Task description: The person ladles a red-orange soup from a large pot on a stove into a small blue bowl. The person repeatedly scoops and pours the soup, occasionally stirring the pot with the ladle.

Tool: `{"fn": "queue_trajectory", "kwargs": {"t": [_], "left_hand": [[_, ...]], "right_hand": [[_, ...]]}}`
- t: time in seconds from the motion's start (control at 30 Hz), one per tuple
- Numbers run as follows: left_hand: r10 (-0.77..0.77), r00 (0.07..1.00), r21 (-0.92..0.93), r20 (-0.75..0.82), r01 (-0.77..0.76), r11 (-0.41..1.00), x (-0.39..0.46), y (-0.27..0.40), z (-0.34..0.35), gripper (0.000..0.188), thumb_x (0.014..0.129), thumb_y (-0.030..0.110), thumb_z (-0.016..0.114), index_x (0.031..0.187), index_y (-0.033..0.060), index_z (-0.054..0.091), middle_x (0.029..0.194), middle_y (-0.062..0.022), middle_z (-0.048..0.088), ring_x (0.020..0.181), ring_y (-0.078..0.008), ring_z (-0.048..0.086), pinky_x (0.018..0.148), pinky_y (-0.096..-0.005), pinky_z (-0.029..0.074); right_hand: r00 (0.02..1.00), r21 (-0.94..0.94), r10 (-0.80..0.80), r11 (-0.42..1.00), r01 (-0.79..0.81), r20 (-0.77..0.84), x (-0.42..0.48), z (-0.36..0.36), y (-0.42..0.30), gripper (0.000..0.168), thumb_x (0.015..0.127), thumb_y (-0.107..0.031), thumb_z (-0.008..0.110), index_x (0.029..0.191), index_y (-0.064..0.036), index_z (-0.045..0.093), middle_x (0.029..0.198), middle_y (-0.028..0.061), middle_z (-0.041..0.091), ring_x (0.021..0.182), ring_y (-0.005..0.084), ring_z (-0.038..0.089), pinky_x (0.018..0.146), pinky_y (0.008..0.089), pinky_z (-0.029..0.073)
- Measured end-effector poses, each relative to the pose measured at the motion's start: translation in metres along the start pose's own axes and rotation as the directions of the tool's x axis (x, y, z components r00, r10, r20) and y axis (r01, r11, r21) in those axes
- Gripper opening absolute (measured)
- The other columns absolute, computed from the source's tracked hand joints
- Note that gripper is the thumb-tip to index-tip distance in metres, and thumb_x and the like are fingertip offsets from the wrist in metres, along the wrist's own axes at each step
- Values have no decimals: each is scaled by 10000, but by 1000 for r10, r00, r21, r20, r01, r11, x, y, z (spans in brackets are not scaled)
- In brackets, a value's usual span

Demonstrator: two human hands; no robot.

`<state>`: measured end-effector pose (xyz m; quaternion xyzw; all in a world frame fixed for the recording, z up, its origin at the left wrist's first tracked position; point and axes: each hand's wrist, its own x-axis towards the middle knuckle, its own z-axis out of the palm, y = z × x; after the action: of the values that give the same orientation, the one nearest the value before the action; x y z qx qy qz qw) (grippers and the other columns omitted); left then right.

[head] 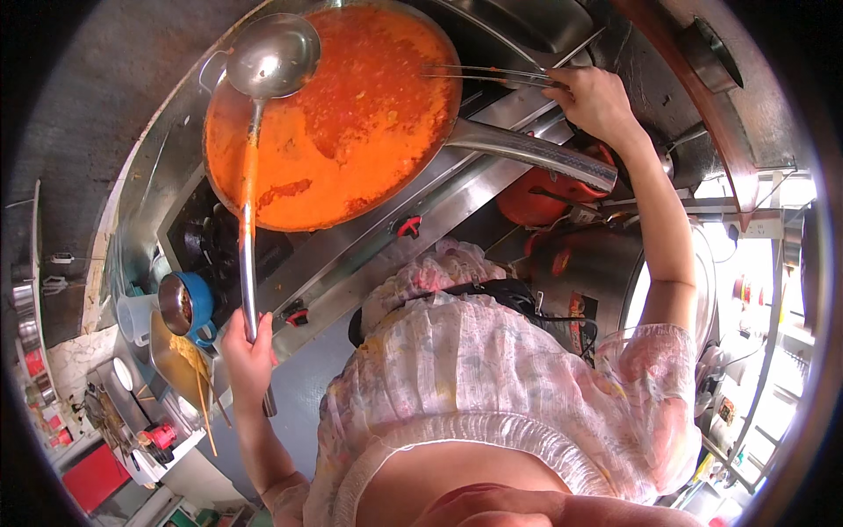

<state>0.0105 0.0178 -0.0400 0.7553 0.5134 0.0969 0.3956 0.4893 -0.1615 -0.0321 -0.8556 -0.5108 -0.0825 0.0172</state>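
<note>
A large metal pan (pixel 332 118) of bubbling orange-red sauce sits on the stove, its long steel handle (pixel 540 155) pointing right. My left hand (pixel 249 359) is closed round the handle of a long steel ladle (pixel 273 56). The ladle's bowl is over the pan's far left part, its rounded side up, and orange sauce coats part of the shaft. My right hand (pixel 593 102) pinches a pair of thin metal chopsticks (pixel 487 71) beyond the pan's handle; their tips reach over the sauce at its right edge.
Red stove knobs (pixel 409 226) line the front panel. At left stand a blue mug (pixel 190 306), a clear plastic jug (pixel 135 319) and a metal tray (pixel 168 359) with yellow food and wooden chopsticks. A rectangular metal container (pixel 553 26) lies behind the right hand; a big steel pot (pixel 586 263) stands at right.
</note>
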Motion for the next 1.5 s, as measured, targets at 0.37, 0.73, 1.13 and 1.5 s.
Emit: {"fn": "queue_trajectory", "kwargs": {"t": [0.37,0.73,1.13,1.5], "left_hand": [[-55,998,-15,16,55,998,-1,0,-1,124,890,115,568,815,39,507,537,11,443,384,-63,431,370,-217,316],[-63,998,-99,-2,63,993,-3,-8,-2,131,901,114,551,807,42,495,516,11,441,370,-60,412,358,-212,299],[-84,996,-85,-9,83,993,-13,-11,-3,144,883,120,579,798,37,497,519,2,450,388,-73,445,367,-227,317],[204,973,515,-107,-122,849,48,-30,-21,211,888,200,563,848,2,501,651,-210,574,608,-397,571,524,-441,452]], "right_hand": [[999,-27,1,1000,-2,-42,-2,1,4,227,833,-286,585,999,-163,680,775,150,650,758,335,624,671,434,493],[996,-51,21,998,-25,-83,-2,-16,6,241,823,-267,624,1013,-129,680,850,130,656,773,323,622,678,390,498],[984,-49,-28,999,20,-177,3,-22,11,252,837,-307,603,1031,-166,678,800,150,649,760,331,624,677,405,497],[975,-41,-45,998,36,-217,-3,-19,17,247,840,-294,601,1028,-151,672,803,142,652,759,324,627,662,408,497]]}}
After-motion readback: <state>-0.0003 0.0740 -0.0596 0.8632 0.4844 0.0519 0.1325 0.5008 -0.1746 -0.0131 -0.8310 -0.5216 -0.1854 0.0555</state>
